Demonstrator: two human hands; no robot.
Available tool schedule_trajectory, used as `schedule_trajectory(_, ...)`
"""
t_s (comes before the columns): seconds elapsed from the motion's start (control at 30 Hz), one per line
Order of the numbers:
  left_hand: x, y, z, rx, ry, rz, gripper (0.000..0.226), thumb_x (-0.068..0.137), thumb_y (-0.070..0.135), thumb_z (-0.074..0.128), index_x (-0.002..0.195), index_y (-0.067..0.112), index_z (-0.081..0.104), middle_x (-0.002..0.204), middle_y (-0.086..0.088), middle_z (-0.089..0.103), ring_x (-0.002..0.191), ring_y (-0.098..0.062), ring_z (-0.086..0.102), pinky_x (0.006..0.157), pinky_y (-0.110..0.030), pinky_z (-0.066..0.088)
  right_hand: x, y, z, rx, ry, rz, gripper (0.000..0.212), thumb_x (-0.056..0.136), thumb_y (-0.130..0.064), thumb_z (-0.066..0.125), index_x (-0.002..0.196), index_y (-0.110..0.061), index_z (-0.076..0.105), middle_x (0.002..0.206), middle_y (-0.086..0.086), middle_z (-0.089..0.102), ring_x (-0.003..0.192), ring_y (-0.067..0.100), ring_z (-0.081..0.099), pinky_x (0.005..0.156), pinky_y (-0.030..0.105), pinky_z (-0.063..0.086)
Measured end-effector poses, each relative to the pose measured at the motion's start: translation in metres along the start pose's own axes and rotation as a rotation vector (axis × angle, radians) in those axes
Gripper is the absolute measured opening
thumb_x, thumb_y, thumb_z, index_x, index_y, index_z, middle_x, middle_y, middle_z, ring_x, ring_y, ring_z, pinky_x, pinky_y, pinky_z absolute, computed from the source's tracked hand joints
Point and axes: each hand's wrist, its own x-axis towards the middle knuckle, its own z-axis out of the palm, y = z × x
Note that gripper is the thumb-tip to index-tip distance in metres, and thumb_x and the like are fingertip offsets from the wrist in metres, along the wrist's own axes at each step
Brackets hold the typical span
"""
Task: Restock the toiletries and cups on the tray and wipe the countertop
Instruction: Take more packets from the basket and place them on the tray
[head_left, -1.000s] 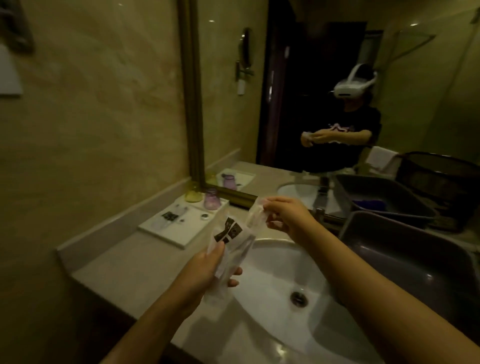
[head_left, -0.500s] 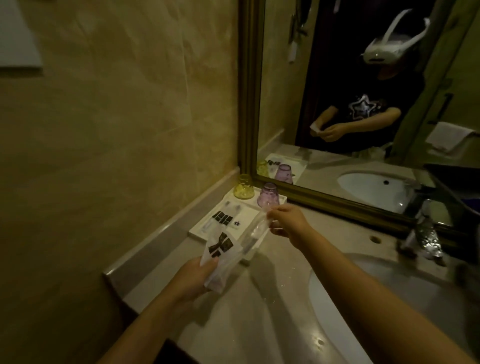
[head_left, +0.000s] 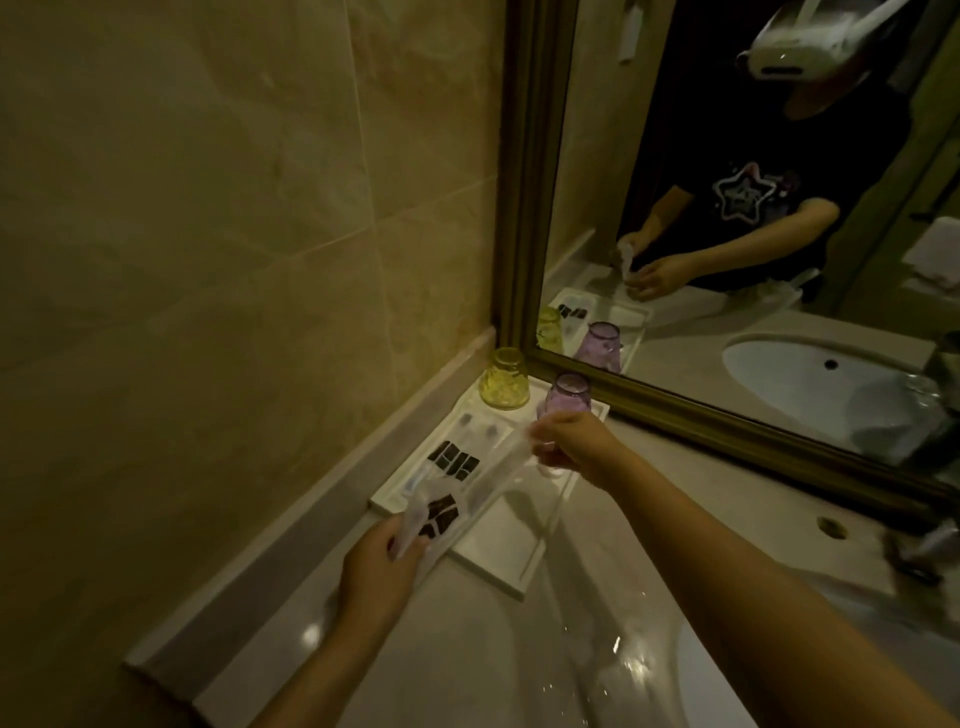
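Observation:
A white tray (head_left: 511, 545) lies in the countertop's left corner by the wall. At its far end a yellow cup (head_left: 504, 379) and a purple cup (head_left: 569, 395) stand upside down. A packet with black marks (head_left: 453, 458) rests flat on the tray. I hold a clear toiletry packet (head_left: 441, 512) with black marks low over the tray's near part. My left hand (head_left: 379, 564) grips its near end and my right hand (head_left: 569, 441) pinches its far end, just in front of the purple cup.
The beige countertop (head_left: 467, 649) runs along a tiled wall on the left. A framed mirror (head_left: 727, 208) stands behind the tray. The white sink basin (head_left: 727, 686) is at the lower right, with a tap (head_left: 924, 545) at the right edge.
My view has swung left from the sink to the tray. Both hands have carried the packet forward and down, from above the counter to low over the tray.

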Motion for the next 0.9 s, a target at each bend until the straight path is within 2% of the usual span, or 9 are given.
schedule_trajectory(0.13, 0.024, -0.011, 0.012, 0.334, 0.114, 0.348, 0.018, 0.085, 0.010, 0.061, 0.100, 0.020, 0.065, 0.107, 0.012, 0.057, 0.097, -0.006, 0.051, 0.079, -0.022, 0.039, 0.036, 0.000, 0.006, 0.052, -0.041, 0.010, 0.019, 0.089, -0.020, 0.060, 0.082, -0.002, 0.061, 0.067, 0.008, 0.058, 0.061, 0.018, 0.060, 0.071, 0.030, 0.055)
schedule_trajectory(0.23, 0.039, -0.025, 0.020, 0.419, 0.066, 0.571, 0.034, 0.078, -0.005, 0.063, 0.098, 0.022, 0.067, 0.105, 0.005, 0.061, 0.098, -0.010, 0.057, 0.081, -0.025, 0.048, 0.060, 0.008, 0.007, -0.035, 0.062, -0.004, 0.007, 0.083, 0.002, 0.061, 0.076, 0.003, 0.063, 0.073, 0.014, 0.061, 0.072, 0.026, 0.066, 0.078, 0.039, 0.059)
schedule_trajectory(0.33, 0.053, -0.037, 0.032, 0.654, 0.058, 0.706, 0.041, 0.065, -0.004, 0.075, 0.101, 0.016, 0.068, 0.101, -0.003, 0.064, 0.095, -0.014, 0.056, 0.077, -0.027, 0.053, 0.079, 0.016, 0.008, -0.127, 0.099, 0.034, 0.021, 0.076, 0.011, 0.060, 0.071, -0.009, 0.062, 0.085, 0.016, 0.062, 0.096, 0.037, 0.066, 0.090, 0.053, 0.053)
schedule_trajectory(0.4, 0.060, -0.037, 0.041, 0.768, 0.013, 0.701, 0.049, 0.057, -0.001, 0.080, 0.101, 0.017, 0.068, 0.100, -0.002, 0.065, 0.093, -0.011, 0.055, 0.074, -0.021, 0.052, 0.091, 0.023, 0.009, -0.197, 0.117, 0.004, 0.024, 0.076, 0.013, 0.057, 0.078, -0.010, 0.063, 0.093, 0.015, 0.061, 0.103, 0.036, 0.062, 0.092, 0.049, 0.052)
schedule_trajectory(0.5, 0.072, -0.038, 0.053, 0.888, -0.043, 0.669, 0.056, 0.058, -0.003, 0.078, 0.109, 0.017, 0.064, 0.109, -0.003, 0.064, 0.097, -0.019, 0.061, 0.079, -0.027, 0.054, 0.102, 0.034, 0.012, -0.350, 0.172, -0.131, 0.027, 0.081, 0.011, 0.052, 0.098, -0.003, 0.067, 0.105, 0.017, 0.064, 0.106, 0.031, 0.058, 0.091, 0.039, 0.051)
schedule_trajectory(0.6, 0.079, -0.041, 0.060, 0.944, -0.090, 0.609, 0.054, 0.080, 0.006, 0.057, 0.129, 0.025, 0.046, 0.133, 0.004, 0.046, 0.119, -0.014, 0.042, 0.100, -0.026, 0.037, 0.107, 0.043, 0.016, -0.464, 0.167, -0.315, 0.024, 0.084, 0.009, 0.050, 0.098, 0.000, 0.067, 0.107, 0.018, 0.065, 0.102, 0.028, 0.058, 0.084, 0.027, 0.044)
schedule_trajectory(0.7, 0.084, -0.043, 0.062, 0.990, -0.209, 0.561, 0.053, 0.084, 0.017, 0.052, 0.134, 0.027, 0.039, 0.138, 0.006, 0.040, 0.125, -0.013, 0.034, 0.105, -0.025, 0.027, 0.111, 0.055, 0.020, -0.597, 0.158, -0.436, 0.024, 0.084, 0.010, 0.046, 0.095, 0.001, 0.066, 0.105, 0.019, 0.061, 0.098, 0.029, 0.056, 0.082, 0.026, 0.043)
schedule_trajectory(0.77, 0.085, -0.044, 0.062, 1.051, -0.285, 0.524, 0.051, 0.085, 0.025, 0.050, 0.134, 0.028, 0.037, 0.138, 0.006, 0.040, 0.126, -0.014, 0.033, 0.104, -0.026, 0.025, 0.110, 0.062, 0.024, -0.641, 0.152, -0.497, 0.020, 0.084, 0.007, 0.047, 0.091, -0.001, 0.065, 0.100, 0.015, 0.059, 0.092, 0.027, 0.053, 0.074, 0.016, 0.040)
schedule_trajectory(0.9, 0.086, -0.046, 0.062, 1.067, -0.336, 0.463, 0.049, 0.086, 0.030, 0.047, 0.134, 0.028, 0.038, 0.137, 0.005, 0.042, 0.125, -0.014, 0.034, 0.102, -0.027, 0.024, 0.109, 0.072, 0.026, -0.943, 0.131, -0.642, 0.020, 0.076, 0.002, 0.055, 0.092, -0.006, 0.064, 0.101, 0.012, 0.062, 0.096, 0.026, 0.051, 0.076, 0.031, 0.039)
